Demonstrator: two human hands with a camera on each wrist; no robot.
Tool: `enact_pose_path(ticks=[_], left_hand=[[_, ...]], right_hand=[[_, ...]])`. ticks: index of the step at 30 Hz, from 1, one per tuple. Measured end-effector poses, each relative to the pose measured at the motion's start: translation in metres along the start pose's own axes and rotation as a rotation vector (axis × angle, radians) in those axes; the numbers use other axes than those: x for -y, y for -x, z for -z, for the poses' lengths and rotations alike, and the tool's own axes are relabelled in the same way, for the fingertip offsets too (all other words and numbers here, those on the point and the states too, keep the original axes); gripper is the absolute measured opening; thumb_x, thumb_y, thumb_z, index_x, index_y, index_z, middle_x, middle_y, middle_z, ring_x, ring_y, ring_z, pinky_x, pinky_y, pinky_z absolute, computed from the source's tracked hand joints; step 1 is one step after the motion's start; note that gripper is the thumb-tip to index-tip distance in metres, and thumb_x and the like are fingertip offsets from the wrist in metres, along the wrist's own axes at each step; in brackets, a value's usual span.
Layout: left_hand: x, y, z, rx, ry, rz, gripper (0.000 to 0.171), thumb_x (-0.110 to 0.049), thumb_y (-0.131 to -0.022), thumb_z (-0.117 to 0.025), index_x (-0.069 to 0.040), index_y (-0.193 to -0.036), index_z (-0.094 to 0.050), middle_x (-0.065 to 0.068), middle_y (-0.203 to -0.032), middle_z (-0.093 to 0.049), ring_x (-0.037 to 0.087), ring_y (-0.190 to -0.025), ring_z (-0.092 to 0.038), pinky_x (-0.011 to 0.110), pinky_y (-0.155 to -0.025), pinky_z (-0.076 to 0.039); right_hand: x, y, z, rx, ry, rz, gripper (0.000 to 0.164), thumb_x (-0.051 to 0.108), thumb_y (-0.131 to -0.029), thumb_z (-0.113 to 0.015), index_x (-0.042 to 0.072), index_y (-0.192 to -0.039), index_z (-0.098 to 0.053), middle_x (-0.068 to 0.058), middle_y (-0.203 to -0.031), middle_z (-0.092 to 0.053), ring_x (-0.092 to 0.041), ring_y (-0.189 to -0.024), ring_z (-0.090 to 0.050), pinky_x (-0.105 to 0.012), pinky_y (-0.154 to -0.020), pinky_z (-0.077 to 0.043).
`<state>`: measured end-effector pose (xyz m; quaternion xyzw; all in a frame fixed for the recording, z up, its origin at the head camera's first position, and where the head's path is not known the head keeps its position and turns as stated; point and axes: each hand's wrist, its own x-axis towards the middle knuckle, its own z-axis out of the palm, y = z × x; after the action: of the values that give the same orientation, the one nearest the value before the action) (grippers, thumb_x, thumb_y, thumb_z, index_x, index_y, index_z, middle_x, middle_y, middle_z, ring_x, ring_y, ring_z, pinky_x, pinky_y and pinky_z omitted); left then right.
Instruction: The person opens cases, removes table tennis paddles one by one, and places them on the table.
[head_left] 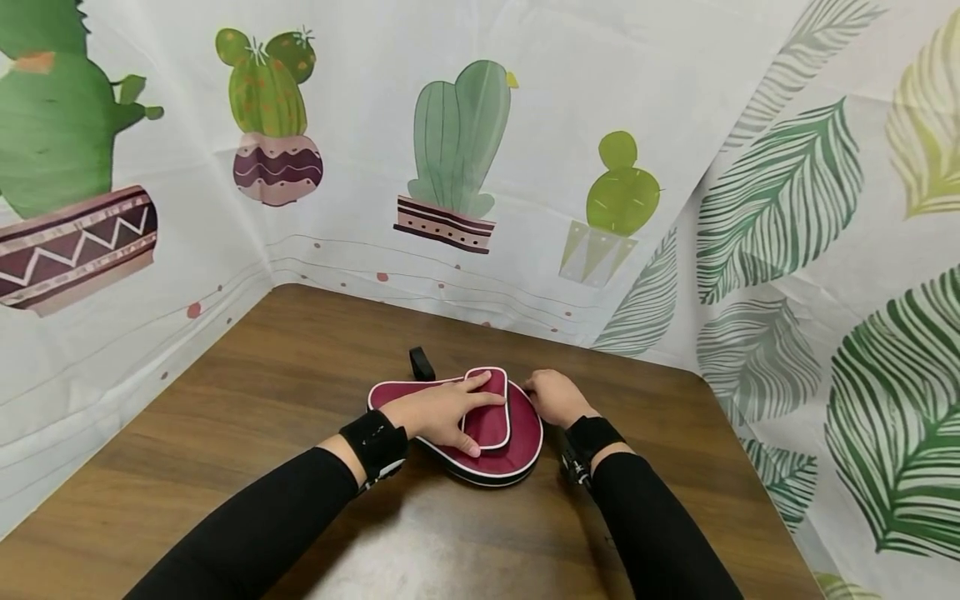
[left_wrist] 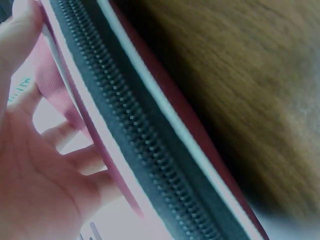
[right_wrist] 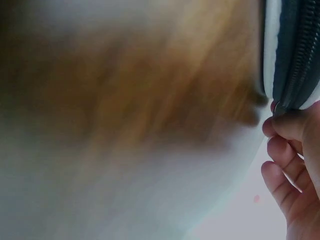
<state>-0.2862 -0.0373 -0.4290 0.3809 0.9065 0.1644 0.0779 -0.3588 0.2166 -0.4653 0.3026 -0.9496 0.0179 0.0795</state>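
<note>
A dark red table tennis paddle case with white piping lies flat on the wooden table. Its small front pocket faces up. My left hand rests on top with fingers spread across the pocket. Along the side of the case runs a black zipper, large in the left wrist view. At the case's right edge, my right hand pinches the zipper pull between thumb and index finger. The zipper teeth look closed in the left wrist view.
A black strap loop sticks out behind the narrow end of the case. The wooden table meets a white cloth backdrop printed with cacti and leaves at its back and sides.
</note>
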Motion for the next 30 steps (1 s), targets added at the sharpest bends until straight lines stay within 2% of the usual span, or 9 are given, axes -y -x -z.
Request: enact_pose_path(ticks=[4, 13, 21, 30], left_hand=[[0.0, 0.0, 0.0, 0.009, -0.007, 0.013, 0.083, -0.052, -0.074, -0.075, -0.036, -0.145, -0.037, 0.006, -0.159, -0.013, 0.03, -0.14, -0.027, 0.04, -0.109, -0.031], [0.001, -0.002, 0.001, -0.012, -0.054, 0.013, 0.082, -0.054, -0.073, -0.075, -0.036, -0.145, -0.037, 0.007, -0.158, -0.017, 0.036, -0.137, -0.03, 0.043, -0.109, -0.031], [-0.002, -0.005, -0.002, -0.021, -0.066, 0.003, 0.083, -0.056, -0.073, -0.074, -0.038, -0.144, -0.037, 0.006, -0.158, -0.017, 0.036, -0.138, -0.029, 0.043, -0.109, -0.031], [-0.004, -0.002, -0.003, -0.025, -0.053, 0.01, 0.081, -0.053, -0.074, -0.075, -0.036, -0.144, -0.038, 0.006, -0.158, -0.017, 0.034, -0.137, -0.032, 0.041, -0.107, -0.034]], right_hand=[[-0.003, 0.005, 0.0, 0.007, -0.004, 0.031, 0.017, 0.007, -0.09, -0.058, 0.013, -0.093, -0.074, 0.002, -0.078, -0.058, -0.018, -0.081, -0.059, -0.034, -0.078, -0.048], [-0.006, 0.012, 0.0, -0.065, 0.005, 0.108, 0.019, 0.001, -0.085, -0.059, 0.011, -0.09, -0.073, 0.0, -0.076, -0.058, -0.022, -0.08, -0.059, -0.037, -0.08, -0.048], [-0.013, 0.022, -0.003, -0.065, -0.003, 0.117, 0.02, 0.002, -0.086, -0.058, 0.013, -0.092, -0.074, 0.001, -0.077, -0.058, -0.022, -0.082, -0.059, -0.037, -0.083, -0.047], [-0.011, 0.028, 0.002, -0.039, 0.015, 0.108, 0.021, 0.001, -0.085, -0.057, 0.013, -0.091, -0.074, 0.001, -0.077, -0.056, -0.019, -0.08, -0.059, -0.036, -0.077, -0.049]])
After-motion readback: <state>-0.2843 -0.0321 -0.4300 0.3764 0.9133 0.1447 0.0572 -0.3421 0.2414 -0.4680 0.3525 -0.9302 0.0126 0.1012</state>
